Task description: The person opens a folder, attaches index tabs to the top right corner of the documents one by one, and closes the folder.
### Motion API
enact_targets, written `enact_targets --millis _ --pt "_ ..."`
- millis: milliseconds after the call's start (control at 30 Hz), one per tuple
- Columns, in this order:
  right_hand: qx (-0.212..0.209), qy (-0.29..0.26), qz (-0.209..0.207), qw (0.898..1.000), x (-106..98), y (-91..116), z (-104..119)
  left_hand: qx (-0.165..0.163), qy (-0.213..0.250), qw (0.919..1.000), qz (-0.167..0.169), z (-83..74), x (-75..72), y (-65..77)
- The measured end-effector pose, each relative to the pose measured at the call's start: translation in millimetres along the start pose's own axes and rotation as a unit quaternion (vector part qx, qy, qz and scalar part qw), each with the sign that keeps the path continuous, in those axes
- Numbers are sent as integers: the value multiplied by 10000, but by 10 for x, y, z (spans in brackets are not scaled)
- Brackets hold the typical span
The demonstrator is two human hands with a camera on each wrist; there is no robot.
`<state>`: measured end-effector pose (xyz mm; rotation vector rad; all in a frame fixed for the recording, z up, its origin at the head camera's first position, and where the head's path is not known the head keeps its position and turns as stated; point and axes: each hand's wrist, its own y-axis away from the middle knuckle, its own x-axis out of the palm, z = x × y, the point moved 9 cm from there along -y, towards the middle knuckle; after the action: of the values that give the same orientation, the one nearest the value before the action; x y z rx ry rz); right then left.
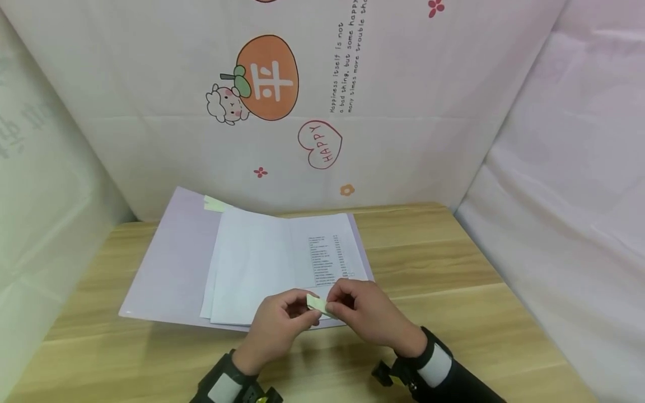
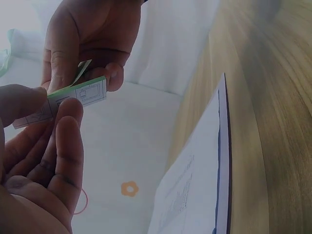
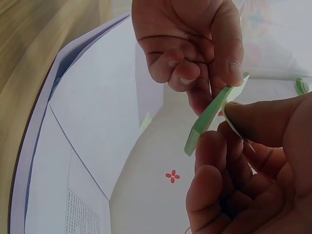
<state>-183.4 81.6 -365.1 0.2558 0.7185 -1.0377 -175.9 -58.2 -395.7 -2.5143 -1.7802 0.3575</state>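
Note:
A small pad of pale green sticky notes [image 1: 315, 303] is held above the open booklet's lower edge. My left hand [image 1: 280, 322] pinches the pad between thumb and fingers. Its printed backing shows in the left wrist view, where one thin sheet [image 2: 82, 70] stands lifted from the pad. My right hand [image 1: 370, 313] pinches that sheet at the pad's right side; the right thumb [image 3: 253, 122] presses on it. Beneath both hands lies the booklet [image 1: 254, 257], with white pages and a printed list on the right page. Its lilac cover [image 1: 161, 263] spreads out at left.
A pale green sticky strip [image 1: 215, 205] juts from the top of the booklet, against the cover. The wooden table [image 1: 453, 313] runs beneath. Printed white cloth [image 1: 403, 112] stands behind it, with more white cloth at both sides.

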Motion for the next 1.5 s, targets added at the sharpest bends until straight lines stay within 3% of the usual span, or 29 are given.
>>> enact_targets --millis 400,833,1233,1500 --pt "-51 -56 50 10000 -4 -11 13 -235 175 9996 -15 7 -23 0" --pt "-110 -55 27 9999 -48 10 47 -207 360 9991 -110 0 -69 19" --pt "5 51 -43 10000 -75 25 20 -206 226 9994 -173 7 -118 46" --pt "246 326 -274 9988 -224 73 -55 -325 535 9972 -407 6 -271 39"
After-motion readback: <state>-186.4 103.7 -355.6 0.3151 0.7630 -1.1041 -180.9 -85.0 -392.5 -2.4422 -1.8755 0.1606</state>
